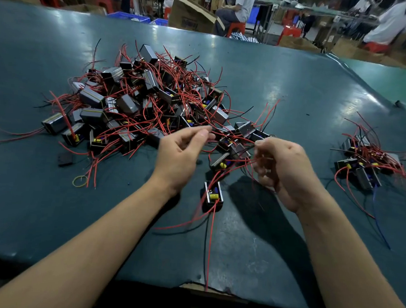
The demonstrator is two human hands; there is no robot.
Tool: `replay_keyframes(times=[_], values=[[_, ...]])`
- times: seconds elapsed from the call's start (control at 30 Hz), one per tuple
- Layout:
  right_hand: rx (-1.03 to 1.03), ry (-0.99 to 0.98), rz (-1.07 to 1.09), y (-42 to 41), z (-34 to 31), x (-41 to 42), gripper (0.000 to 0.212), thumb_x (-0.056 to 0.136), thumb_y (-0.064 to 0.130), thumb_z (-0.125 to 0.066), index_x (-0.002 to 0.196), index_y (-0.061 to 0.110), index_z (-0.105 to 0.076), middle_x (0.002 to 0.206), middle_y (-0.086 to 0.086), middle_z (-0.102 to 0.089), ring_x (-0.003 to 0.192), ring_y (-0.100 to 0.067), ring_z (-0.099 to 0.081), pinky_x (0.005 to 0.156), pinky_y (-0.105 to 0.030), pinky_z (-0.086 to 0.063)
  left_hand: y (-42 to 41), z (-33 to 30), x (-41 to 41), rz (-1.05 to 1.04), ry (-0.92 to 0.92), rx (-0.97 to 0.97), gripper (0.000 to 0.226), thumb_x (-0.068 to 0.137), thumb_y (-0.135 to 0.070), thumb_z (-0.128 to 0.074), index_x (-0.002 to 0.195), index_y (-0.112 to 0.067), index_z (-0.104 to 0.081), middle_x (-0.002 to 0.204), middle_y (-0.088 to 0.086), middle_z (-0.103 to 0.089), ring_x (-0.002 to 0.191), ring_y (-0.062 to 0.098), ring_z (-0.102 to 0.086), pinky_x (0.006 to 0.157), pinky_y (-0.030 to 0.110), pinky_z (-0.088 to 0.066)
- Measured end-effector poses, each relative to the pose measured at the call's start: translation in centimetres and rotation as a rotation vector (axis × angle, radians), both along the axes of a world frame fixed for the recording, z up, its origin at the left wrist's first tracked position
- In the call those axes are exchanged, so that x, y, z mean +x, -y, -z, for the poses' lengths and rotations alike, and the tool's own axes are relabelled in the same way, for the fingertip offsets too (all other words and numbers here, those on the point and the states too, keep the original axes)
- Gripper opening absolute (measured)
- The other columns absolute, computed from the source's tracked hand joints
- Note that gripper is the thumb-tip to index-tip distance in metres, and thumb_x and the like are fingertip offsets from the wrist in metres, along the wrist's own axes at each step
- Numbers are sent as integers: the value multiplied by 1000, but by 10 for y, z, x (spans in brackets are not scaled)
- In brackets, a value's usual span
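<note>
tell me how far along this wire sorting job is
Looks early. Done: only a small group of modules sits apart on the right. In hand: the left hand and right hand hold red wires, with one module lying loose between the arms. Left: the big tangled pile, most of the lot.

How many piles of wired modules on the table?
2: a big pile centre-left beyond the left hand, a small pile at the right edge. One loose module lies apart, between the wrists.

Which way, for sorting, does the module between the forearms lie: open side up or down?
Open side up: the module shows its yellow component inside.
</note>
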State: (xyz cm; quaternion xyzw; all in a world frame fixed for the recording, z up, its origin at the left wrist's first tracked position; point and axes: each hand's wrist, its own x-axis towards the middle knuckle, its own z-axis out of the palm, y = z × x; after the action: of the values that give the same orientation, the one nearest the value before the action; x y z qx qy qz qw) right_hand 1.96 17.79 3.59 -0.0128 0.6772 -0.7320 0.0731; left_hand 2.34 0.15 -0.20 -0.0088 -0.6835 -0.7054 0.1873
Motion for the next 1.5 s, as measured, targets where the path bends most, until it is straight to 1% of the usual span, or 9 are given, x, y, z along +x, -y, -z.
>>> replay_keyframes(times=[0.13, 0.43, 0.57, 0.67, 0.83, 0.97, 1.07, 1.3, 1.5], values=[[-202, -29, 23, -17, -26, 2, 39, 92, 15, -44, 54, 19, -53, 56, 1, -51, 47, -14, -50, 39, -15, -30, 5, -1, -5, -65, 32, 140, 19, 97, -8, -54, 91, -7, -73, 71, -3, -71, 62, 2, -60, 58, 13, -44], [-371, -107, 817, -99, -38, -12, 16, 91, 7, -49, 75, 7, -52, 59, -3, -58, 63, -22, -63, 55, -24, -54, 4, 0, -1, -5, 51, 149, 21, 96, -8, -55, 86, -9, -73, 59, -6, -64, 52, 2, -48, 49, 13, -38], [-238, -15, 929, -104, -17, -13, 7, 91, 13, -55, 88, 10, -50, 79, -5, -52, 74, -21, -58, 63, -27, -58, 5, 2, -1, -8, 61, 136, 21, 96, -8, -56, 84, -10, -74, 61, -4, -64, 54, 5, -48, 52, 17, -38], [73, -229, 1046, -84, -9, -3, 13, 85, 15, -55, 94, 21, -50, 91, -1, -56, 77, -16, -54, 66, -32, -49, 5, 3, -1, -6, 67, 85, 21, 95, -8, -57, 83, -11, -74, 62, -1, -64, 54, 6, -48, 54, 17, -40], [453, -521, 550, -16, -3, -7, 9, 83, 22, -56, 79, 28, -61, 76, 8, -64, 70, -10, -61, 66, -24, -46, 4, 2, 1, -2, 66, -40, 19, 94, -8, -58, 83, -9, -74, 56, -7, -63, 51, 0, -51, 54, 13, -41], [1092, -387, 181, 8, 16, -54, 38, 92, 33, -58, 127, 17, -57, 128, -8, -54, 119, -26, -49, 96, -33, -41, 3, 0, 0, -10, 84, -46, 18, 94, -8, -60, 83, -5, -74, 58, -3, -63, 49, 0, -50, 49, 14, -41], [1250, -344, 92, 18, 30, -74, 59, 96, 46, -48, 148, 23, -34, 151, -9, -34, 133, -34, -32, 109, -43, -32, 2, 0, -1, -16, 74, -64, 18, 93, -6, -60, 82, -3, -74, 57, -1, -62, 49, -1, -52, 54, 12, -41], [1146, -524, 41, 31, 36, -69, 44, 91, 45, -59, 128, 22, -59, 132, -3, -56, 115, -31, -42, 99, -35, -33, 2, 6, -7, -56, 69, -80, 15, 90, -5, -62, 82, -7, -74, 62, -4, -67, 54, 6, -58, 53, 21, -49], [775, -641, -97, 56, 30, -47, 21, 83, 18, -74, 103, 13, -70, 108, -7, -65, 101, -26, -59, 93, -42, -47, -1, 8, -5, -364, 46, -409, 17, 79, -8, -63, 93, -16, -57, 93, -3, -61, 89, 18, -58, 84, 35, -49]])
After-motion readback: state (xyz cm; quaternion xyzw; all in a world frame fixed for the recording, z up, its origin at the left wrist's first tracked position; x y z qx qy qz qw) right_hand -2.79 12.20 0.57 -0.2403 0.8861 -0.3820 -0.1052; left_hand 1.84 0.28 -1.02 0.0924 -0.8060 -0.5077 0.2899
